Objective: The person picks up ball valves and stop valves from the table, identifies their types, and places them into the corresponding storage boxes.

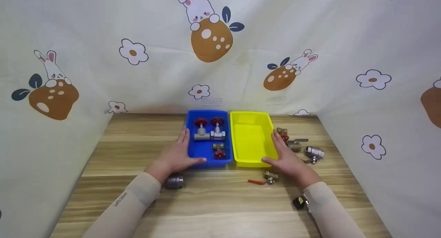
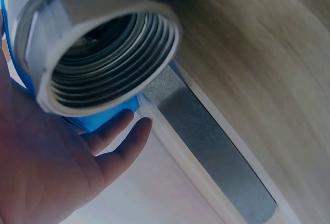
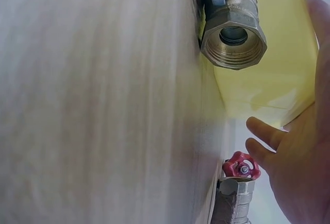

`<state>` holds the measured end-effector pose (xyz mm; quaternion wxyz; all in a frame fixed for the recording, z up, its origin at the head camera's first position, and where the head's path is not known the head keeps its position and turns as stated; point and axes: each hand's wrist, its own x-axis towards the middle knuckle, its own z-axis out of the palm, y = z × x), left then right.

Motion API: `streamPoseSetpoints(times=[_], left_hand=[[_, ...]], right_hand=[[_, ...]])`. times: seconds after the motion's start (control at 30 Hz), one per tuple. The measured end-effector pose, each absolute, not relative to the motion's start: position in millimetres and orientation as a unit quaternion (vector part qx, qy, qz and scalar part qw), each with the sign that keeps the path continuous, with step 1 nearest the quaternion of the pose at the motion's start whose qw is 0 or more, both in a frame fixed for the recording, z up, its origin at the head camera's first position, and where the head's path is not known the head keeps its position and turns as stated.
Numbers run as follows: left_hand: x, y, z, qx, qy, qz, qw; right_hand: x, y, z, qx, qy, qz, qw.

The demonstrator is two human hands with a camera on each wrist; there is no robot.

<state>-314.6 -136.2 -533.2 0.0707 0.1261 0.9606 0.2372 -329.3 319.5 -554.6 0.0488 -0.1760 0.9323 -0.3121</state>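
Observation:
My left hand (image 1: 174, 158) lies along the left side of a blue tray (image 1: 203, 153), fingers straight against the outer wall and thumb at the front rim. Inside that tray are two gate valves (image 1: 217, 135) with red handwheels and a small brass valve (image 1: 218, 147) with a red handle. Beside it stands a yellow tray (image 1: 249, 138) with nothing in it. Straight fingers of my right hand (image 1: 287, 160) reach along its right wall, the thumb at its front corner. In the left wrist view a threaded valve end (image 2: 46, 87) partly covers the blue tray.
A metal valve (image 1: 175, 182) lies by my left wrist. In front of the yellow tray is a ball valve (image 1: 271, 176) with an orange-red lever. Several more valves (image 1: 314, 152) lie right of it; a black-handled one (image 1: 299, 202) is partly under my right sleeve. A printed cloth (image 1: 162, 76) hangs behind.

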Motion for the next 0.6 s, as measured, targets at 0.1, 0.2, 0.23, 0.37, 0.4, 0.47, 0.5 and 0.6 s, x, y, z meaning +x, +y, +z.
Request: streamPoseSetpoints(times=[0.1, 0.2, 0.23, 0.37, 0.4, 0.47, 0.5, 0.6], left_hand=[[-314, -136, -534, 0.123, 0.961, 0.238, 0.073], [-314, -136, -535, 0.12, 0.961, 0.237, 0.074], [-314, -136, -535, 0.12, 0.961, 0.237, 0.074], [-314, -136, -534, 0.119, 0.961, 0.239, 0.074], [-314, -136, -533, 0.119, 0.96, 0.241, 0.075], [-313, -136, -533, 0.12, 0.959, 0.245, 0.075], [-313, -136, -533, 0.119, 0.959, 0.246, 0.075], [-313, -137, -533, 0.119, 0.958, 0.249, 0.076]], right_hand=[[-328, 319, -553, -0.179, 0.932, -0.312, 0.049], [-326, 318, -550, -0.177, 0.933, -0.309, 0.049], [-326, 318, -549, -0.179, 0.932, -0.31, 0.049], [-327, 317, -546, -0.173, 0.929, -0.324, 0.052], [-328, 317, -545, -0.172, 0.928, -0.326, 0.052], [-330, 317, -545, -0.167, 0.928, -0.329, 0.054], [-331, 317, -545, -0.163, 0.929, -0.327, 0.053], [-333, 319, -544, -0.149, 0.935, -0.318, 0.052]])
